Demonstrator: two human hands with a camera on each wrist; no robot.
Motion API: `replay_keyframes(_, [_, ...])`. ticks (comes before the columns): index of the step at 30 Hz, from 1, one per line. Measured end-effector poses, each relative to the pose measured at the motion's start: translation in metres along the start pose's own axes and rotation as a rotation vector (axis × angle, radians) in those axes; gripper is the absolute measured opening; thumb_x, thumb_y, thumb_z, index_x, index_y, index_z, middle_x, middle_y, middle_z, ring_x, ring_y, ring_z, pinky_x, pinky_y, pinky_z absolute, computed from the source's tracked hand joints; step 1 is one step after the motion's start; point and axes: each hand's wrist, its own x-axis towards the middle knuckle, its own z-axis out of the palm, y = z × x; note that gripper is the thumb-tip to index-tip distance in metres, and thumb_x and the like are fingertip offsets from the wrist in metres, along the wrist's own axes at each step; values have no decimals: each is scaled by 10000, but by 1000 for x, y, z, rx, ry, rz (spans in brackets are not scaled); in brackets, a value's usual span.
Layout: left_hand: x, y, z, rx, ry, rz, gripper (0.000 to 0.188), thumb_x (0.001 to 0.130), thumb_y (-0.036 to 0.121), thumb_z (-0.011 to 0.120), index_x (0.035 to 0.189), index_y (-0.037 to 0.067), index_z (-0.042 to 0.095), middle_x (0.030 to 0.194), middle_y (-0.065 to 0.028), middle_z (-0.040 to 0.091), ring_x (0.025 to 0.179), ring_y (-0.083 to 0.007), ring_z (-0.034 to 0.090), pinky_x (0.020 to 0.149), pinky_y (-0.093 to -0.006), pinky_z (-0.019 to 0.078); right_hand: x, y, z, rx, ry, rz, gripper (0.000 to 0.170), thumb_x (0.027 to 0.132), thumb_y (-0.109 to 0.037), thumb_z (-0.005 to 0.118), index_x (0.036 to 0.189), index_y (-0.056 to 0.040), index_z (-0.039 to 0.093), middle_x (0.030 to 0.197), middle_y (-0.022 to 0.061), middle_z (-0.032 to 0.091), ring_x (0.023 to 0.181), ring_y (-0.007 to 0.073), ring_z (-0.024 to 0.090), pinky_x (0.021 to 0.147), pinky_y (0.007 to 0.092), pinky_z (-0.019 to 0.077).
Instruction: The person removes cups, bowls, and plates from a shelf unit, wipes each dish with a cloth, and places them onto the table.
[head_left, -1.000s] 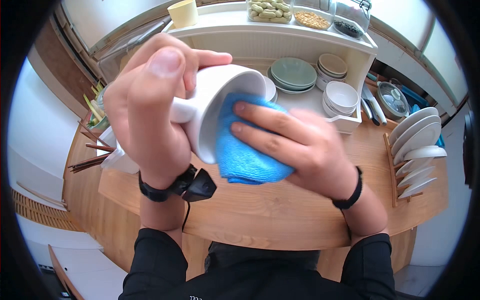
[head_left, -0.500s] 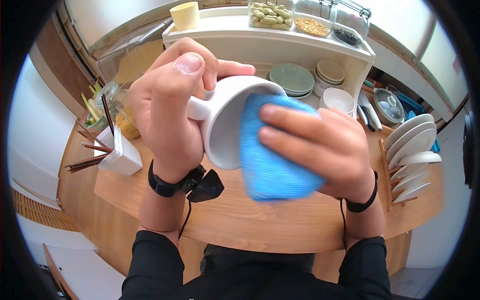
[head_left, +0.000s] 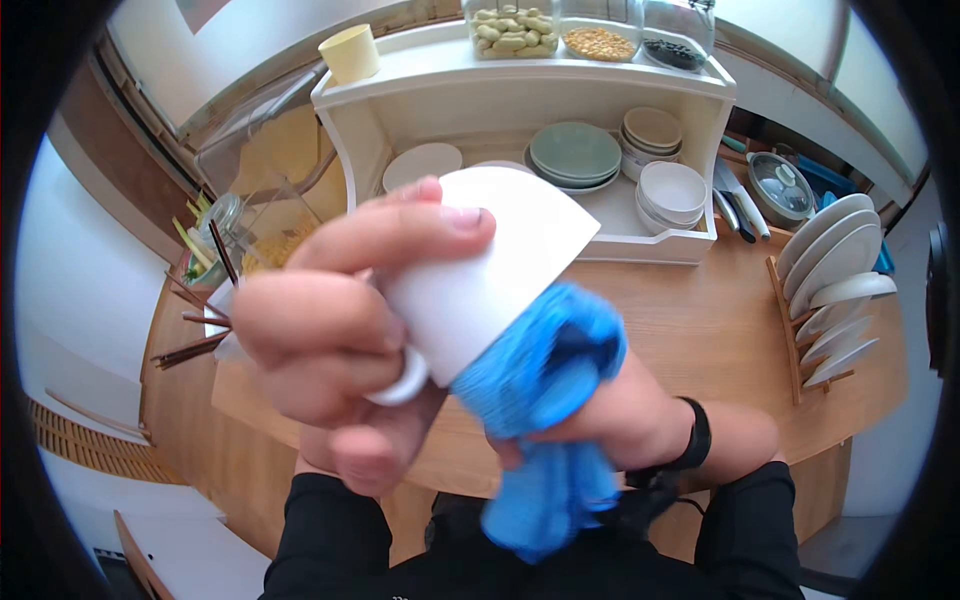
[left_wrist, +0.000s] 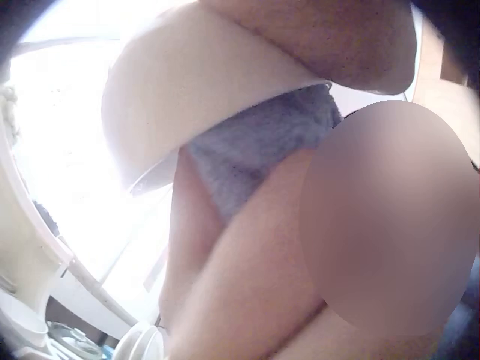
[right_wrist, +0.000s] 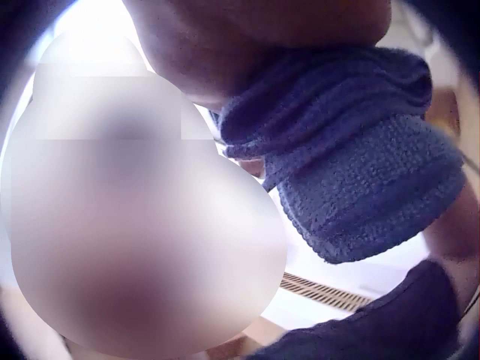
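A white mug (head_left: 510, 260) is tilted with its mouth facing down and right, above the table in the head view. My left hand (head_left: 340, 320) grips it, fingers curled around its body and handle. A blue cloth (head_left: 545, 360) is bunched at the mug's mouth, with a loose end hanging below. My right hand (head_left: 630, 425) holds this cloth from underneath, its fingertips mostly hidden by the fabric. In the left wrist view, the cloth (left_wrist: 262, 135) fills part of the opening under the mug's rim (left_wrist: 225, 116). The right wrist view shows the folded cloth (right_wrist: 367, 187) hanging down.
Behind the hands stands a white shelf (head_left: 640, 85) with green plates (head_left: 575, 150), stacked bowls (head_left: 672, 190) and glass jars (head_left: 512, 30). At the right are a wooden rack of white plates (head_left: 830, 255) and knives (head_left: 742, 205). Chopsticks (head_left: 190, 345) stand at the left.
The mug has turned from mouth toward the camera to mouth down and right. My right hand has moved lower, with the cloth now bunched under the rim and one end hanging.
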Motion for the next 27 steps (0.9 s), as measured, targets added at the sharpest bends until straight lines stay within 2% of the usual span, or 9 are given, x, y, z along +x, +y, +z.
replay_keyframes(2, [7,-4,1,90,-69,41,644,1097,677,446,833,97,346,1050,-70,510,1171,-398,696,1202,-600,477,-1,-9,2,465,-11,232,555,930,-231,682,1363,93,556,828,144,646,773,229,613,737,334,464])
replay_keyframes(5, [9,-23,9,135,-66,327,602,1133,501,530,735,57,446,925,-92,504,1027,-455,780,934,-570,645,-4,-7,1,579,50,227,562,929,-246,653,1360,99,551,811,143,637,767,236,606,772,328,458])
replay_keyframes(7, [17,-18,5,186,-71,235,559,1124,426,480,716,51,407,913,-107,499,985,-437,776,933,-552,640,-2,3,-10,525,18,202,474,940,-203,676,1317,77,612,883,154,691,780,241,632,738,363,491])
replay_keyframes(10, [33,-28,3,165,48,-7,514,1070,260,457,621,18,404,793,-113,499,839,-372,777,795,-463,631,19,7,-29,-1011,10,-529,404,907,-61,696,1309,-95,728,1240,121,759,733,238,684,684,378,571])
replay_keyframes(11, [36,-32,-1,49,106,-119,494,1053,235,519,633,-23,499,764,-114,544,843,-328,781,763,-415,620,23,1,-30,-1010,7,-521,404,907,-61,696,1309,-95,728,1240,121,759,733,238,684,684,378,571])
replay_keyframes(13, [42,-38,-6,53,144,-174,513,1066,266,509,643,-25,506,721,-84,529,764,-276,742,738,-383,610,30,-14,-29,-1809,17,-588,462,888,-95,740,1347,-149,739,1343,36,757,690,204,665,641,347,551])
replay_keyframes(19, [60,-23,-21,-227,17,-855,526,1109,335,482,657,87,375,765,-46,436,810,-278,762,748,-343,590,29,-48,-50,-2093,-26,-1012,357,855,-221,775,1208,-241,826,1319,-120,770,613,77,503,570,233,393])
replay_keyframes(20, [59,-23,-17,-303,44,-854,492,1095,331,529,685,60,502,656,-2,460,614,-116,527,819,-376,637,26,-52,-47,-2036,-40,-1045,359,855,-224,776,1210,-250,827,1300,-129,775,611,80,498,568,237,391])
replay_keyframes(27, [43,-42,-10,-11,-347,-816,431,1095,272,534,752,11,536,719,-37,493,723,-130,626,720,-299,572,36,-29,-50,-2145,-110,-893,352,872,-178,736,1208,-265,789,1210,-145,705,667,117,512,610,268,434])
